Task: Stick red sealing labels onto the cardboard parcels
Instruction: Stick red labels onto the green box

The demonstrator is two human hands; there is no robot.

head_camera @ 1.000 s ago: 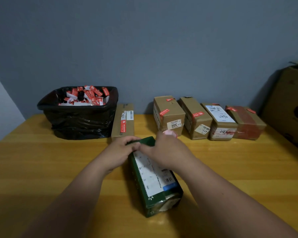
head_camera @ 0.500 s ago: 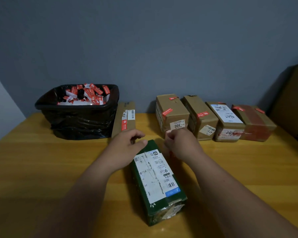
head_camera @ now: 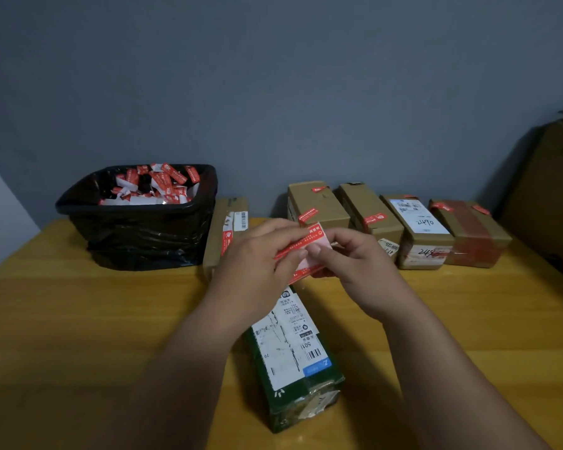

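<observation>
A green parcel (head_camera: 290, 355) with a white shipping label lies lengthwise on the wooden table (head_camera: 78, 336) in front of me. Above its far end both hands hold a small sheet of red sealing labels (head_camera: 309, 245). My left hand (head_camera: 257, 264) pinches the sheet's left part with thumb and fingers. My right hand (head_camera: 355, 261) pinches its right part. Several brown cardboard parcels (head_camera: 319, 203) with red labels on them stand in a row against the wall.
A black bin (head_camera: 137, 222) lined with a bag holds many used red and white label scraps at the back left. A flat brown parcel (head_camera: 228, 228) leans beside it. A large cardboard box (head_camera: 546, 196) stands at the far right.
Both hands left the green parcel's far end, rose and came together. They now hold a red label sheet between them that was not visible before.
</observation>
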